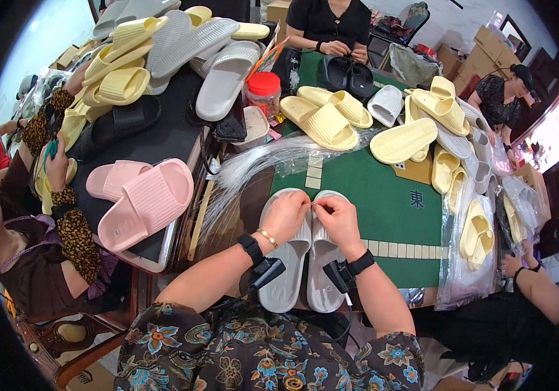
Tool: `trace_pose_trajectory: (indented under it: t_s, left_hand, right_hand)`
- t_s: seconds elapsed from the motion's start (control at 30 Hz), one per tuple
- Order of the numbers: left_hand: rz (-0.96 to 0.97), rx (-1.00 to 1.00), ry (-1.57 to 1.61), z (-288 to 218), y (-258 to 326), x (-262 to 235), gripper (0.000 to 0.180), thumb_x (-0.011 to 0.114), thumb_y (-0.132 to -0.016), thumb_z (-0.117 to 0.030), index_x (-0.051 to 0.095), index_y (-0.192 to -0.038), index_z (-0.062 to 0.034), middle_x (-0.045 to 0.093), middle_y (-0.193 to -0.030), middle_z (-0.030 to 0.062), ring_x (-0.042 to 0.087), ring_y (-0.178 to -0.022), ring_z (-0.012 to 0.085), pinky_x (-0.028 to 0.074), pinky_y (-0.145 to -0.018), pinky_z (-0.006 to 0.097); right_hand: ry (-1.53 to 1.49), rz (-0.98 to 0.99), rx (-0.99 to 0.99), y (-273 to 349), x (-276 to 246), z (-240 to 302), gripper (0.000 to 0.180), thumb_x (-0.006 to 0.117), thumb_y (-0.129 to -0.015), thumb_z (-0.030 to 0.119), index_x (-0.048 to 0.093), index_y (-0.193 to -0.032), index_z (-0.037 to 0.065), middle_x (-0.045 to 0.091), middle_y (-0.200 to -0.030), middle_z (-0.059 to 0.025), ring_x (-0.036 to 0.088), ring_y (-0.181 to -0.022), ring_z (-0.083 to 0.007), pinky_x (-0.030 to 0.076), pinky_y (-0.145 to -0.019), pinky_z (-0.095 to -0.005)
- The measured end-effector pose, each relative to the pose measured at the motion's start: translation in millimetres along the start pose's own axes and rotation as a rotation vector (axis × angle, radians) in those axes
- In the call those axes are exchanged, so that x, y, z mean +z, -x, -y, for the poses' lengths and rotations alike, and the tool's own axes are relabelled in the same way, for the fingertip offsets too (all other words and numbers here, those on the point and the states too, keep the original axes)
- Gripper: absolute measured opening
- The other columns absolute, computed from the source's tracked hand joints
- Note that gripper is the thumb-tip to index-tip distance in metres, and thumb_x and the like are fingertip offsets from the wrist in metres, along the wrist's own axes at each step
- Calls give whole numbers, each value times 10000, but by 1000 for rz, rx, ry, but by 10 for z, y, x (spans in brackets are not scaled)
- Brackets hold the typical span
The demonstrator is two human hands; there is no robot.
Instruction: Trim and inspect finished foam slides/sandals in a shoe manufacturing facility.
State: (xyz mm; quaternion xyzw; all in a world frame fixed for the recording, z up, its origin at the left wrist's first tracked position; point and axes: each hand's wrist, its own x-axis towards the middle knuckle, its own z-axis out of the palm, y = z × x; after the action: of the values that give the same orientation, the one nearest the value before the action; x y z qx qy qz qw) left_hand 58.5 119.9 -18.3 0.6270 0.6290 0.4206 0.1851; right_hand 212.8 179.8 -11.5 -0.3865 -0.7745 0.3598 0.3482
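Observation:
Side by side at the table's near edge lie two pale grey slide slippers, the left one point(283, 277) and the right one point(324, 280), toes pointing away from me. My left hand point(286, 216) rests over the left slipper's strap, thumb and finger pinched together. Over the right slipper's strap, my right hand point(336, 220) is pinched too, its fingertips meeting those of the left in the gap between the slippers. Whatever thin thing they grip is too small to make out. Just beyond my left hand spreads a bundle of clear plastic strands point(243, 173).
Yellow slippers point(321, 120) and grey ones crowd the green mat's point(383, 215) far side. Pink slippers point(146, 205) lie on a black surface at left, below a slipper pile. A red-lidded jar point(264, 91) stands beyond the strands. Co-workers sit around; one handles black slippers point(348, 73).

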Motion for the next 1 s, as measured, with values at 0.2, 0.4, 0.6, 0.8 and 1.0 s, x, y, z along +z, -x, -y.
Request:
trace_pose_trajectory:
  t_s: [0.2, 0.4, 0.6, 0.8, 1.0]
  left_hand:
    - [-16, 36, -22, 12, -1, 30, 81, 591, -855, -92, 582, -857, -11, 613, -838, 173, 593, -822, 373, 472, -721, 450]
    - [-29, 43, -32, 6, 27, 17, 68, 570, -859, -91, 596, -850, -30, 623, -857, 166, 596, -860, 361, 475, -757, 448]
    - [22, 42, -48, 40, 16, 49, 75, 556, -852, -93, 596, -859, -30, 621, -867, 163, 588, -890, 355, 465, -790, 444]
    - [-15, 60, -59, 69, 42, 77, 44, 578, -826, -77, 579, -848, -39, 604, -850, 140, 582, -872, 347, 467, -783, 429]
    - [-32, 114, -107, 41, 77, 82, 67, 593, -826, -103, 598, -838, -38, 608, -850, 120, 589, -882, 317, 473, -791, 417]
  right_hand:
    - [29, 12, -26, -6, -22, -5, 112, 681, -797, 123, 700, -827, 17, 664, -758, -123, 636, -688, -255, 498, -644, -349]
    - [-241, 67, 184, 2, -27, 70, 74, 645, -843, 71, 654, -882, 9, 647, -738, -46, 601, -664, -108, 484, -619, -262]
    - [-233, 114, 202, -17, -44, -40, 71, 645, -847, 68, 648, -852, -2, 628, -711, -9, 580, -644, -72, 479, -605, -244]
    - [-258, 175, 216, -22, -29, -43, 67, 642, -845, 57, 641, -852, -9, 632, -739, -12, 578, -646, -75, 477, -602, -242]
    - [-12, 161, 114, 3, -19, -80, 70, 636, -847, 51, 645, -875, -12, 622, -743, -44, 589, -645, -98, 491, -614, -255]
